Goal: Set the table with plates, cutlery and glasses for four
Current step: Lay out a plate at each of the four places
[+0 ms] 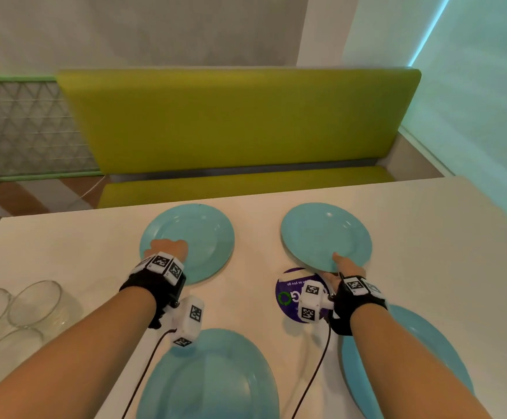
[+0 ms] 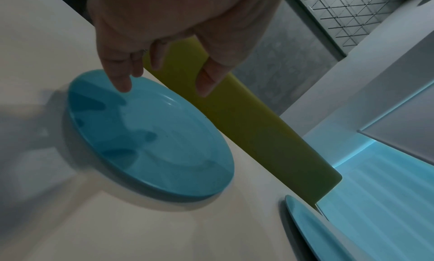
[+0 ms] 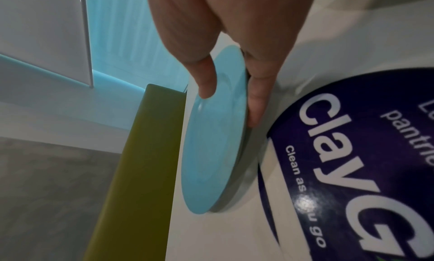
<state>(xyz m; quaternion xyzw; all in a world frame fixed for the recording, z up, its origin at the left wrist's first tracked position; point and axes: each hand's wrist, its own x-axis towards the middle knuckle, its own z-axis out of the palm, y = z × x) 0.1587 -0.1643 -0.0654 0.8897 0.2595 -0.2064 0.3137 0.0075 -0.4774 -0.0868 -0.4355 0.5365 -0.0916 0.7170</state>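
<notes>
- Left hand: fingers loose and spread, hovering over the near rim of the far left plate; grips nothing.
- Right hand: thumb on top and fingers beneath, pinching the near edge of the far right plate.
- Two more blue plates lie on the counter under the forearms.
- Glasses stand left of the left forearm.
- Purple round sticker sits just left of the right wrist.

The head view looks down and forward across the table toward the far green bench. Both wrist views sit low and close, facing the same bench.
</notes>
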